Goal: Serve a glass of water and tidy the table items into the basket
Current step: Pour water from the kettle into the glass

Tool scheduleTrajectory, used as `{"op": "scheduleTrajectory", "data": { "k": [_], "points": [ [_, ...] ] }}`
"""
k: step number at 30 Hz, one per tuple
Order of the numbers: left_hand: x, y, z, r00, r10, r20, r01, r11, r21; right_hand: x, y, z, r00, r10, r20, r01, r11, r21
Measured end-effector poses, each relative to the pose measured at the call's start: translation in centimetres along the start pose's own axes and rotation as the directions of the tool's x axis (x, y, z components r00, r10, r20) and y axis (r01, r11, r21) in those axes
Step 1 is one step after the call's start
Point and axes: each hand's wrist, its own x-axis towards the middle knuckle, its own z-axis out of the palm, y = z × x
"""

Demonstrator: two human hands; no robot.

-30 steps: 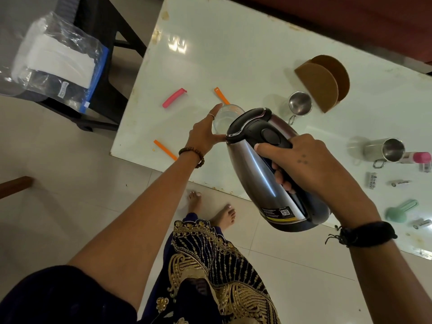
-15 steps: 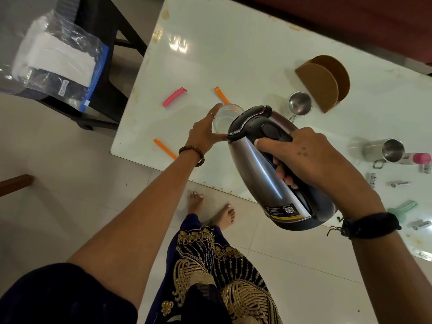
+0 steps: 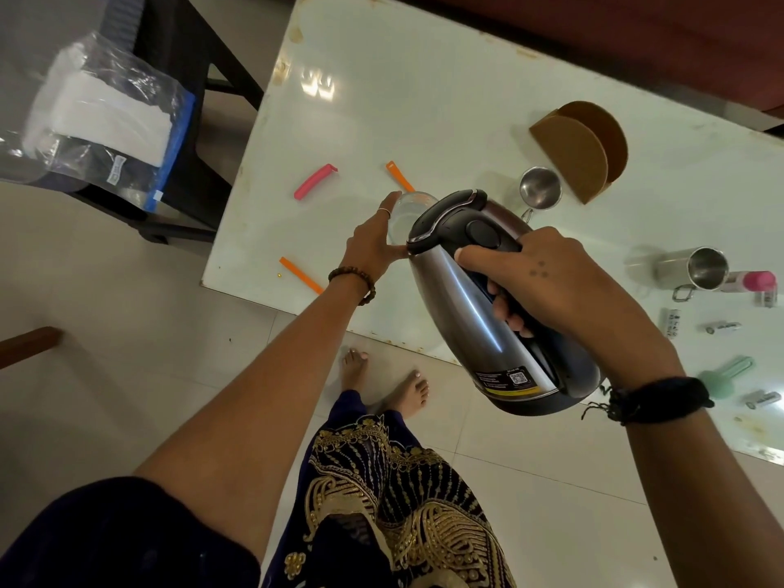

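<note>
Two hands are at work over the white table [image 3: 424, 78]. Our right hand [image 3: 547, 286] has its fingers wrapped round the black handle of a steel kettle [image 3: 479, 307], which we hold in the air, tipped forward so that its lid end points at a clear glass [image 3: 403, 214]. Our left hand [image 3: 373, 244] curls round the near side of that glass, which stands on the table close to its front edge; the kettle's top hides part of the rim. Just behind the glass lies an orange clip [image 3: 399, 175], with a pink clip [image 3: 316, 186] to its left and another orange clip [image 3: 301, 274] near the table corner. To the right we see a small steel cup [image 3: 539, 189] beside a brown holder [image 3: 579, 148], a steel mug [image 3: 691, 269] lying on its side, a pink-capped bottle [image 3: 751, 281] and a green tool [image 3: 721, 377].
</note>
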Motion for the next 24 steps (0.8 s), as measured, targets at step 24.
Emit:
{"op": "scheduleTrajectory", "data": {
  "k": [24],
  "points": [
    [0.2,-0.6,0.1,1.0,0.029,-0.002,-0.029,0.999,0.027,-0.3,0.8,1.5,0.998,-0.031,-0.047,0.033,0.999,0.029]
  ]
}}
